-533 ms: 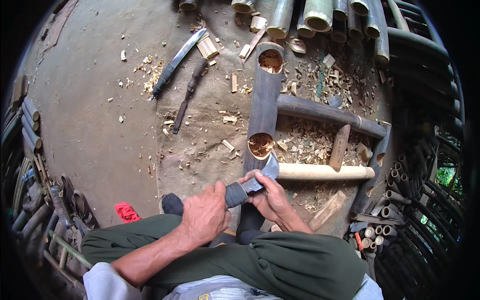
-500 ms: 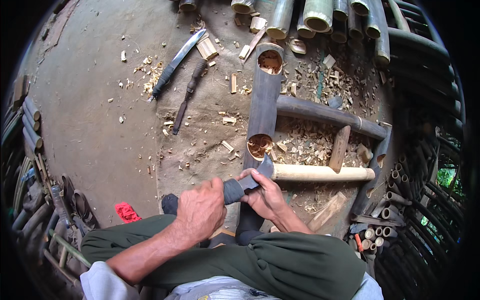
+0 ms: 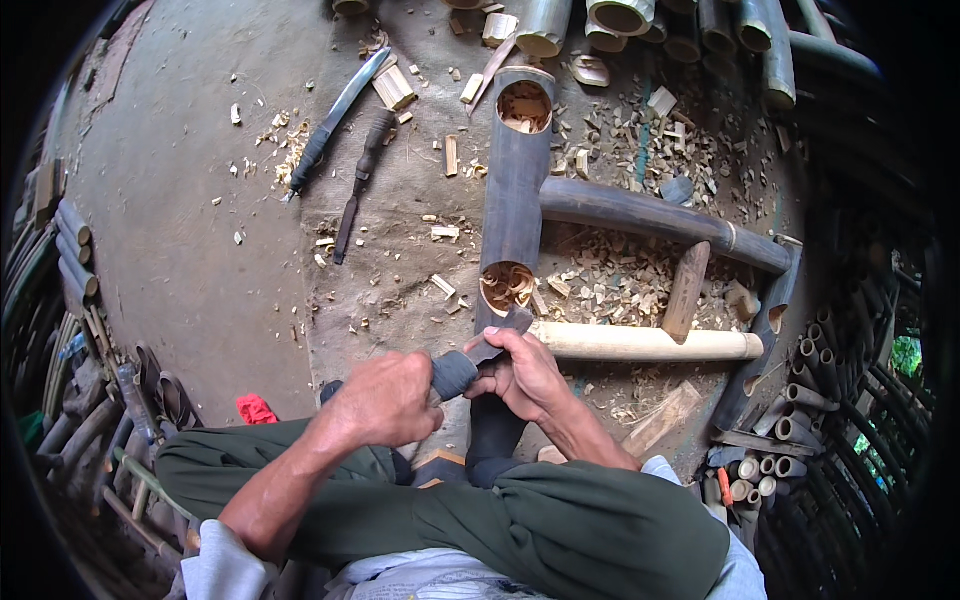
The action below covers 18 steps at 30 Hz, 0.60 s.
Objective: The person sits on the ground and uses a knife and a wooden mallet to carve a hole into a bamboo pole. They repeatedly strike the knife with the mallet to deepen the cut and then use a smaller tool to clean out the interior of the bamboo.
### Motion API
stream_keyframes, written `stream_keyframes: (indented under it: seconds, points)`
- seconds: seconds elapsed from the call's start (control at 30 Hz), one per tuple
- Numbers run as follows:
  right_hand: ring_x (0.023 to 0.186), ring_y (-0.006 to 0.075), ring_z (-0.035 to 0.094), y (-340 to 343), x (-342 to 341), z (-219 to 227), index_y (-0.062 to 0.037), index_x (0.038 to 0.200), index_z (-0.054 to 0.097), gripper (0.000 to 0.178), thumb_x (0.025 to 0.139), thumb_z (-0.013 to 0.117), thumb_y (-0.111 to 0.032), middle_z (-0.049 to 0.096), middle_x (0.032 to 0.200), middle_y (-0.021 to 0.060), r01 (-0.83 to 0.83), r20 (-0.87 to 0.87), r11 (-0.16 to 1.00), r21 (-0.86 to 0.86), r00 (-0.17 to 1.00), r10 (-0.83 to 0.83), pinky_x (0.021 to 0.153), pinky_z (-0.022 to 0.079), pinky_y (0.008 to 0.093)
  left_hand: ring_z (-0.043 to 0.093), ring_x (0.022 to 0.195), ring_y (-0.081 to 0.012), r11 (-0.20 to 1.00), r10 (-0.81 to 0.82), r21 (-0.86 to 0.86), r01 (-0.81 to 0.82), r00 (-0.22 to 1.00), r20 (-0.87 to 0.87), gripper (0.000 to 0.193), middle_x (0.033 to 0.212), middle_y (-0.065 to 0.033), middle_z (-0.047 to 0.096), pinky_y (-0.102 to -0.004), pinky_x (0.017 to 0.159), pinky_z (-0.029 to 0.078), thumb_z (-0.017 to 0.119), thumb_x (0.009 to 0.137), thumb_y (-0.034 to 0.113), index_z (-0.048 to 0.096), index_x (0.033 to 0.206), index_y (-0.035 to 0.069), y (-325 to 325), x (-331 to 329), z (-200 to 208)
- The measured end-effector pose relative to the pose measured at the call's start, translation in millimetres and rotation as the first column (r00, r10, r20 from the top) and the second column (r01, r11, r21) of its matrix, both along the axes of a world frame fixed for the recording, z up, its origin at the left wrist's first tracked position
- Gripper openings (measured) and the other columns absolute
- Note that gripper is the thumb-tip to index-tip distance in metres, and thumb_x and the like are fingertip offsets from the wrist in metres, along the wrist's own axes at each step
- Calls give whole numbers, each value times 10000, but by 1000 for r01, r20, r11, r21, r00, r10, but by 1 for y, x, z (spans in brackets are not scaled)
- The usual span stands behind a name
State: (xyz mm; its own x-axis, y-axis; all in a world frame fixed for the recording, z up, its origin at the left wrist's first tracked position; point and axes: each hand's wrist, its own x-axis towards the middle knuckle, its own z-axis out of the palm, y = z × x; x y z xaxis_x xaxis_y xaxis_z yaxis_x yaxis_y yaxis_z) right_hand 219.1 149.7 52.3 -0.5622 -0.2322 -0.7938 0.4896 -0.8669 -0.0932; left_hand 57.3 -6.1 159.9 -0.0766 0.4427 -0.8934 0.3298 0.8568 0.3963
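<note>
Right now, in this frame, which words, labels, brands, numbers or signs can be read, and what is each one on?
None can be read.
Pale shirt: faint print at the lower edge, too small and blurred to read.
Wooden peg: dark marks; I cannot tell whether they are writing.
Wrapped-handled tool, in the left hand and right hand: no lettering visible.

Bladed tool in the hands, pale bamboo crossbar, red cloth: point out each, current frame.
Bladed tool (image 3: 484, 351): head view, metal just beyond the wrapped handle.
Pale bamboo crossbar (image 3: 640, 343): head view, around mid-length.
Red cloth (image 3: 257, 409): head view, middle of its crumpled surface.
</note>
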Motion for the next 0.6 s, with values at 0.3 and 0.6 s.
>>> stream_keyframes:
  seconds: [0.3, 0.6]
  points:
    - [458, 199, 571, 61, -4, -13, 20, 813, 729, 447, 995, 560, -351, 666, 682, 110, -628, 268, 577, 523, 763, 588, 425, 437, 334, 747, 988, -516, 679, 732, 24, -733, 680, 55, 615, 956, -402, 715, -566, 934, 578, 783, 843, 257, 558, 1166, -216, 51, 153, -32]
    - [678, 166, 698, 7, 2, 14, -3, 956, 710, 357, 1048, 582, -324, 744, 880, 112, -471, 143, 692, 547, 867, 477, 480, 571, 278, 742, 1009, -285, 640, 754, 56, -766, 641, 142, 611, 1080, -193, 758, -423, 930, 562, 887, 774, 231, 650, 1271, -34, -34, 128, -40]
